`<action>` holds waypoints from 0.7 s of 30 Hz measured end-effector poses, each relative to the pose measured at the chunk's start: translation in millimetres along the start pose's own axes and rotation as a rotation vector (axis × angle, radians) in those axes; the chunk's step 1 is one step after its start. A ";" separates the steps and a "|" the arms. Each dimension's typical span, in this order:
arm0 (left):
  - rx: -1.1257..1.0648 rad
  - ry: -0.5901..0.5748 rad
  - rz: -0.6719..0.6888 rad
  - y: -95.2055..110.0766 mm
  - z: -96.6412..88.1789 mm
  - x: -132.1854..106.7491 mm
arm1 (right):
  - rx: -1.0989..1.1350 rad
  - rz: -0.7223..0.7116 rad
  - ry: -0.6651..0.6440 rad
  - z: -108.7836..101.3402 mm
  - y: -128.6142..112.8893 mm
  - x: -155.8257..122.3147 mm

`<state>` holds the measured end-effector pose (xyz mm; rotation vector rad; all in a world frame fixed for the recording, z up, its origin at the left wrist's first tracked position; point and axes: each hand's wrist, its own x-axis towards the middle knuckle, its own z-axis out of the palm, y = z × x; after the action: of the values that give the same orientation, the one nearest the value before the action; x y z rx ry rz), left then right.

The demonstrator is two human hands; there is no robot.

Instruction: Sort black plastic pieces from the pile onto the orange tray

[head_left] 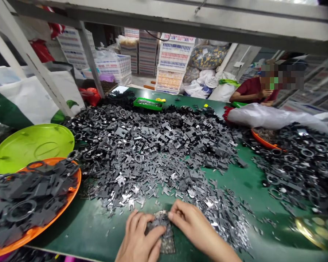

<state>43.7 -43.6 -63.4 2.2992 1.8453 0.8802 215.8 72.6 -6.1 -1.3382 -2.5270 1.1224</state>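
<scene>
My left hand (140,236) and my right hand (192,223) meet at the near edge of the green table (98,225). Both pinch a small stack of flat dark plastic parts (164,229), which rests on the table between them. My left thumb lies over the stack's left side, and my right fingertips press its top right corner. Just beyond my hands spreads a big heap of dark grey plastic pieces and rings (153,149).
An orange tray (30,203) of dark parts and a lime-green dish (30,145) sit at the left. Another heap with rings (300,163) lies at right, by an orange bowl (262,140). A person in a dark red shirt (251,91) sits across. White crates (172,62) stand behind.
</scene>
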 end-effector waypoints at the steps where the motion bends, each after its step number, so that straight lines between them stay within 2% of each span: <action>1: 0.007 -0.001 0.027 -2.2 -0.3 -0.1 | -0.052 -0.032 0.067 -3.1 0.9 5.2; 5: 0.010 0.021 0.043 -10.3 -1.5 -0.1 | -0.420 -0.119 0.350 -8.9 6.7 35.4; 8: -0.027 0.028 0.014 -12.7 -0.7 -1.0 | -0.501 -0.147 0.387 -6.8 13.7 51.8; 16: -0.238 0.058 -0.150 -4.6 5.5 -3.7 | -0.299 -0.171 0.397 -4.5 18.2 50.5; 18: -0.263 0.054 -0.156 -3.7 5.7 -4.2 | -0.205 -0.158 0.433 -10.4 20.0 48.1; 21: -0.268 0.053 -0.155 -4.6 1.6 -4.0 | -0.044 -0.103 0.523 -31.9 34.1 31.5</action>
<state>39.9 -45.5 -68.1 1.9659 1.7713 1.0983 231.8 126.2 -12.5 -1.2849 -2.2101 0.5974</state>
